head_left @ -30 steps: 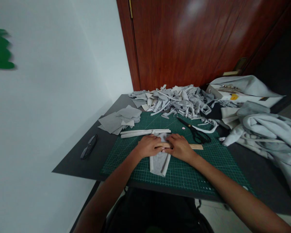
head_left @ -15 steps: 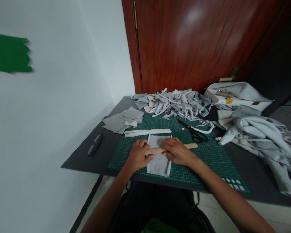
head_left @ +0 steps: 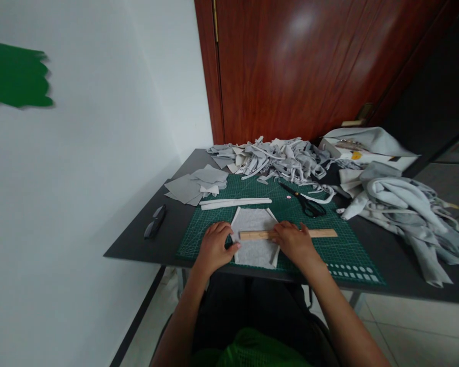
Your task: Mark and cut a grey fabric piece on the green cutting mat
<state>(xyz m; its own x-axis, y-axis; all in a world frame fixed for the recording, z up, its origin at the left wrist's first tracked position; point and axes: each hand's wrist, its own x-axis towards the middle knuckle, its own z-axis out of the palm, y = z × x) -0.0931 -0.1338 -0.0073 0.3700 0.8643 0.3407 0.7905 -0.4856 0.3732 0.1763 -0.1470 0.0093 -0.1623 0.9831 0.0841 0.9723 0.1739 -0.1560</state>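
Note:
A grey piece of fabric lies flat in front of me, its left and right side edges bulging outward and looking folded or curled. Across its middle rests a wooden ruler, which sticks out past the fabric on the right. My right hand grips the ruler near the fabric's right edge. At the left edge is my left hand, thumb and fingers apart, close to or touching the fabric and off the ruler. Beyond the fabric lie white fabric strips. Black scissors rest farther right.
A green cutting mat covers part of the dark table. Glasses and grey fabric pieces lie left. Scraps are heaped at the back; a cloth pile and white box stand right.
The ruler has shifted right with my right hand. My left hand has come off the ruler. The fabric's sides, nearly straight before, now spread outward at the middle.

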